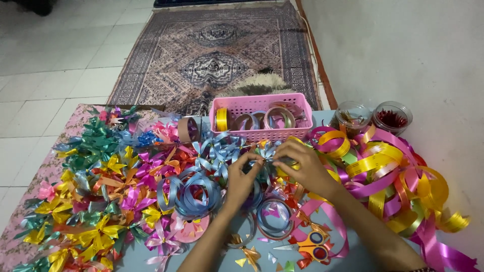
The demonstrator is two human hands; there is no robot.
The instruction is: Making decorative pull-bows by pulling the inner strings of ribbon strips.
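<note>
My left hand and my right hand meet over the middle of the table, both pinching a small light-blue ribbon bow between their fingertips. Loops of blue ribbon lie just left of my left hand. A ring of blue ribbon rests below the hands. Orange-handled scissors lie near my right forearm.
A pink basket with ribbon rolls stands behind the hands. Finished bows in several colours cover the left side. Loose yellow, pink and orange ribbon piles up on the right. Two clear jars stand by the wall. A patterned rug lies beyond.
</note>
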